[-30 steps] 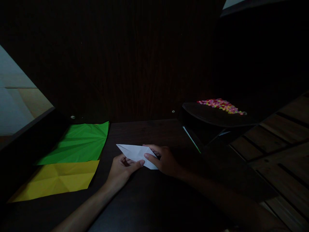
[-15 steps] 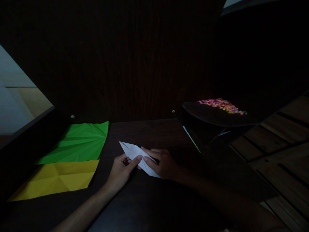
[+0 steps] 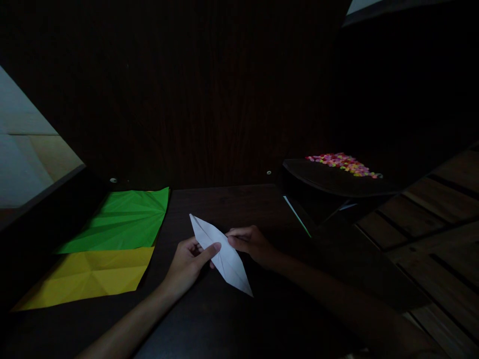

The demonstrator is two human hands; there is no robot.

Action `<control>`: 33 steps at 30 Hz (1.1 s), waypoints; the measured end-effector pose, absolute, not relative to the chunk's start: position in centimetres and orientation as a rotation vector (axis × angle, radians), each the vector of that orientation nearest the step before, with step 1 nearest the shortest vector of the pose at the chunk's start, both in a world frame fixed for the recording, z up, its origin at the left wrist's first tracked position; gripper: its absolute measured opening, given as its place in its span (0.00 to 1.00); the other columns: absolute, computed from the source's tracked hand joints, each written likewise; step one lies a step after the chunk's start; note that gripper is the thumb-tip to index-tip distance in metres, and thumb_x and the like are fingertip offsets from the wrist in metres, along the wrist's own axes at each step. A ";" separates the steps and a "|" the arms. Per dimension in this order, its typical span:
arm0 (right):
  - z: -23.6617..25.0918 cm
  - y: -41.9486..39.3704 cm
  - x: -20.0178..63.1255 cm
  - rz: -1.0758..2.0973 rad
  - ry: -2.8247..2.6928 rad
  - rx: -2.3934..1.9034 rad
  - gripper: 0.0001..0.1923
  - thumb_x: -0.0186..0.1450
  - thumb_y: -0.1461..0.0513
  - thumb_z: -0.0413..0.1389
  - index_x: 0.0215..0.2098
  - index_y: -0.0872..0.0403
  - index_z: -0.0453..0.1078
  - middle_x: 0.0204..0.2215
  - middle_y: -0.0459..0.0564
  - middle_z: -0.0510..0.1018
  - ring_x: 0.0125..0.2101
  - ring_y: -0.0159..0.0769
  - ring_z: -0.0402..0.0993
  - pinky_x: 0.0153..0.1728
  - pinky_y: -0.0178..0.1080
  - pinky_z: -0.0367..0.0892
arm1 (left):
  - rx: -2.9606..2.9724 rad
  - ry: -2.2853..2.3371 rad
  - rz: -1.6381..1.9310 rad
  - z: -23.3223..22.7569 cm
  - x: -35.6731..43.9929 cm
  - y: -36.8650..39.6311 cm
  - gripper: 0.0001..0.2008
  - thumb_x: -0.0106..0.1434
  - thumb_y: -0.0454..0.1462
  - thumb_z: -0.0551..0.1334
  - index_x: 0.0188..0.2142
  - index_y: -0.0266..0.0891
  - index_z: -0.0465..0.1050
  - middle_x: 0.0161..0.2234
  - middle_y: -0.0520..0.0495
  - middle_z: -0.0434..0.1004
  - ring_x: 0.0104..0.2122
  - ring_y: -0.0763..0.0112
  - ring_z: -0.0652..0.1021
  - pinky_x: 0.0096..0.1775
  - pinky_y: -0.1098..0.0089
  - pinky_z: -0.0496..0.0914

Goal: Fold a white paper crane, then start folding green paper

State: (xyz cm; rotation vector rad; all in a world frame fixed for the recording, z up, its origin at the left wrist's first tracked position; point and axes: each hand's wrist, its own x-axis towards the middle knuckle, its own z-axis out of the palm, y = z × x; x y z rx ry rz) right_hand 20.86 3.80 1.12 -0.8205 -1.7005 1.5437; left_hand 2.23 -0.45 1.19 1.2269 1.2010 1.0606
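Pink, red and yellow small pieces (image 3: 344, 164) lie loosely heaped on a dark, curved shelf (image 3: 312, 177) at the far right, close to the dark upright panel (image 3: 205, 99) that backs the counter (image 3: 220, 202). On the counter's left side a creased green sheet (image 3: 123, 219) and a creased yellow sheet (image 3: 90, 276) lie flat, the green one farther back and meeting the yellow along its near edge. A thin pale strip (image 3: 297, 215) with a green end slants near the shelf.

The folded white paper (image 3: 228, 267) is held between the two hands at the front middle of the counter. It is a long, pointed shape, creased along its length, with one tip aimed away to the left and the other toward the near right. The left hand (image 3: 191, 259) grasps it around the middle of its left edge, thumb pressed on top and the other fingers partly hidden underneath. The right hand (image 3: 252, 243) pinches the opposite edge, thumb and forefinger close together there, the remaining fingers curled.

Both forearms reach in from the lower corners, angled inward, the left one lighter and the right one largely in shadow.
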 end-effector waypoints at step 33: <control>0.3 3.6 20.3 1.560 -1.551 -0.971 0.15 0.58 0.55 0.61 0.23 0.55 0.63 0.12 0.37 0.66 0.11 0.23 0.60 0.11 0.27 0.54 | 1.289 1.092 0.976 0.9 2.1 -0.1 0.16 0.59 0.46 0.64 0.27 0.35 0.76 0.20 0.52 0.69 0.22 0.74 0.68 0.28 0.73 0.61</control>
